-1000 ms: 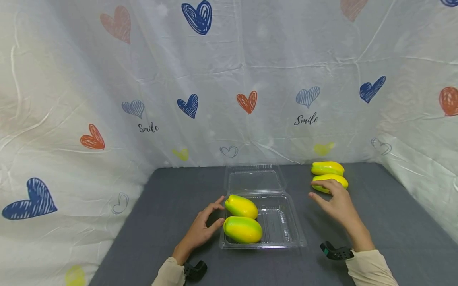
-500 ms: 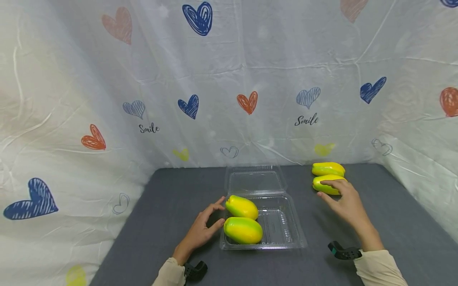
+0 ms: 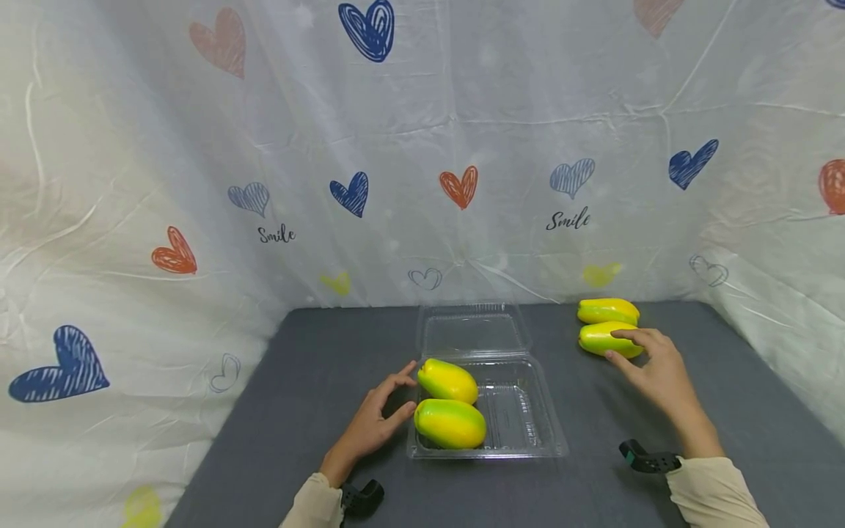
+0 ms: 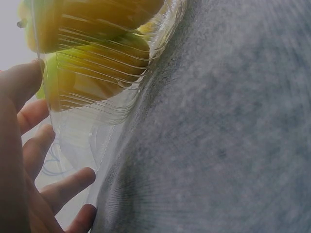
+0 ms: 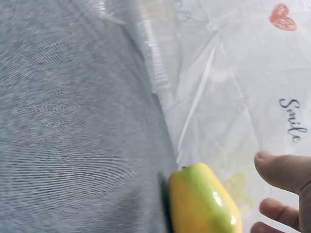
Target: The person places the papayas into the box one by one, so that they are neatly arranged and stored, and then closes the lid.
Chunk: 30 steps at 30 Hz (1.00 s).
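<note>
Two yellow-green papayas, a far one [image 3: 447, 380] and a near one [image 3: 450, 424], lie in the left part of a clear plastic clamshell box [image 3: 521, 411]. The box's lid [image 3: 472, 334] is folded back. My left hand [image 3: 372, 422] is at the box's left side, its fingers extended, thumb [image 4: 24, 80] at the rim in the left wrist view. To the right, my right hand [image 3: 660, 370] hovers in front of another papaya [image 3: 601, 339], fingers spread and partly covering it. In the right wrist view a gap shows between the thumb [image 5: 282, 170] and the papaya [image 5: 201, 204].
Behind the papaya near my right hand lies one more papaya [image 3: 607, 311], close to the back edge. Grey cloth [image 3: 277, 440] covers the table. A white curtain [image 3: 396, 242] printed with hearts hangs behind and along both sides.
My right hand has moved to the right along the front of the nearer loose papaya, uncovering more of its left end. My left hand and the box stay in place.
</note>
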### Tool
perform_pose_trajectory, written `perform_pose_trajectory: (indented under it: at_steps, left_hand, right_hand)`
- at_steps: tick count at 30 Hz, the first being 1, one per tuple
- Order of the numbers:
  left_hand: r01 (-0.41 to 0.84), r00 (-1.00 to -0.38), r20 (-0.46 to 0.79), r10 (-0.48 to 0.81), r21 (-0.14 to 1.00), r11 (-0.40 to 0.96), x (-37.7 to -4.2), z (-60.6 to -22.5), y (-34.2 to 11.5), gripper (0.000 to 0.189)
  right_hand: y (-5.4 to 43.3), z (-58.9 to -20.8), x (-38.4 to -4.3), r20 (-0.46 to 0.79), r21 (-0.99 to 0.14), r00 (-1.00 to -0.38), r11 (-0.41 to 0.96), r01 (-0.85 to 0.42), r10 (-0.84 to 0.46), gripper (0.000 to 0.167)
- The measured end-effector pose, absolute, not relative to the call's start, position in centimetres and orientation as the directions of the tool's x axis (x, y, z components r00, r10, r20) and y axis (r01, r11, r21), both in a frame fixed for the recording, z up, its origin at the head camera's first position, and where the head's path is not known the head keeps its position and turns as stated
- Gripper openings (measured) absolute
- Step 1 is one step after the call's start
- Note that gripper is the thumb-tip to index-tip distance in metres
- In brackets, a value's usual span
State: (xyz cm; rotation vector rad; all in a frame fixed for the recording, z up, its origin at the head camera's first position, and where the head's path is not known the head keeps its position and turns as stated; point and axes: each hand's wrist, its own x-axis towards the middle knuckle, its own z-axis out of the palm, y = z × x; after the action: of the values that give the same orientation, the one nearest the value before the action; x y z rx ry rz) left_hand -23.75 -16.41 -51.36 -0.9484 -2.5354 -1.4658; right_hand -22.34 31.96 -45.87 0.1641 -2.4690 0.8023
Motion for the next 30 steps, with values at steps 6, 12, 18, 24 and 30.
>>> perform_pose_trajectory:
  at_steps: [6,12,18,24,30]
  left_hand:
    - [0.527,-0.817,0.336,0.468,0.764,0.372,-23.7,-51.4,-16.4,0.030]
    - [0.537,-0.813,0.349,0.466,0.758,0.371,-23.8,-51.6,-16.4,0.030]
    - [0.540,-0.810,0.349,0.471,0.757,0.367,-23.8,-51.5,-16.5,0.030]
    - [0.537,-0.810,0.347,0.473,0.763,0.361,-23.8,-51.4,-16.4,0.031]
    - [0.538,-0.809,0.347,0.475,0.762,0.360,-23.8,-51.4,-16.4,0.031]
  right_hand:
    - [32.0,-46.9,-22.8,0.564,-0.501,-0.822,0.825,-0.261,0.082,0.039]
    - [32.1,-47.3,-23.4,0.593,-0.494,-0.796,0.837,-0.237,0.125,0.039]
    - [32.4,-47.6,-23.9,0.596,-0.457,-0.794,0.863,-0.215,0.118,0.042]
    - [32.6,-48.2,-24.2,0.583,-0.417,-0.806,0.890,-0.185,0.106,0.051]
    - [33.0,-48.5,-24.5,0.550,-0.424,-0.827,0.892,-0.155,0.117,0.057]
